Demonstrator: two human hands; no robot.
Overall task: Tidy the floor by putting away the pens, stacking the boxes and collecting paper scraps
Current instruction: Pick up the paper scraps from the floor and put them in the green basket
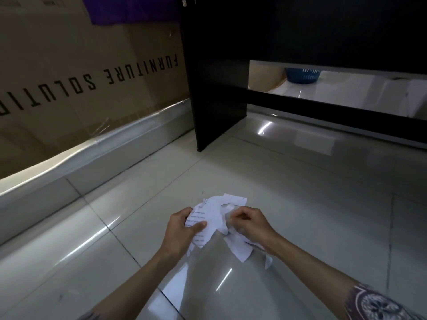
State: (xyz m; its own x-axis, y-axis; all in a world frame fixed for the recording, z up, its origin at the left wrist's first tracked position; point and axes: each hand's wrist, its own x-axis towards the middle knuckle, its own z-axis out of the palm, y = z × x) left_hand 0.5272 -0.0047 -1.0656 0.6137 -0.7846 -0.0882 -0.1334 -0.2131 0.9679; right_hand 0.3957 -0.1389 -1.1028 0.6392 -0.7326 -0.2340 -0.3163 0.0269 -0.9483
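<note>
A bunch of torn white paper scraps [217, 214], some with printed lines of text, is held above the glossy tiled floor at the lower middle. My left hand [182, 229] grips the left side of the bunch, thumb lying across the printed piece. On the right side my right hand [248, 224] holds the scraps with curled fingers, and more torn pieces [240, 247] hang below it. No pens or small boxes are in view.
A big cardboard box [76, 77] printed "FURNITURE SOLUTIO…" stands along the left, with a wrapped white edge at its base. A black desk panel [217, 72] rises ahead. Beyond its gap sits a blue basket [302, 75]. Pale floor tiles [300, 192] stretch all around.
</note>
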